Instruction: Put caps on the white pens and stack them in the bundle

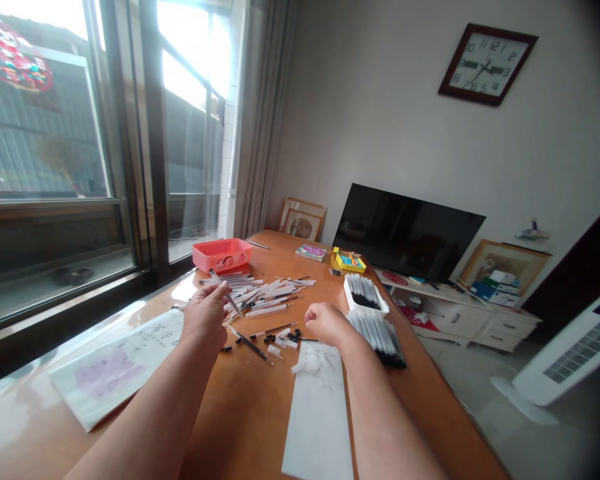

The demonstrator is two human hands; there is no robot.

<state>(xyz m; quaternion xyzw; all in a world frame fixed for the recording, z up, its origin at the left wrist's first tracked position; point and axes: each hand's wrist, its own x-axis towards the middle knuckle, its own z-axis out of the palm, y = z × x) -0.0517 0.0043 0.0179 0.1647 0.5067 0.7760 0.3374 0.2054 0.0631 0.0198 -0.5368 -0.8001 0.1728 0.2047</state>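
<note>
My left hand (206, 316) pinches a slim clear pen barrel (234, 305), tilted over the table. Fingers curled together, my right hand (329, 324) hovers by the small black and clear pen parts (285, 339); whatever it may hold is hidden. Between and beyond the hands lies a loose heap of white and clear pen tubes (267, 293). A dark pen (251, 345) lies slantwise in front of it. Under my right wrist is a long white paper (317, 413) with crumpled clear plastic (314, 363) on it.
A pink basket (222, 256) stands behind the heap. Right of my right hand are a white tray (381, 305) of pens and a stack of black-ended pens (380, 339). A booklet (115, 363) lies left, a yellow box (350, 261) at the back. The table's right edge is near.
</note>
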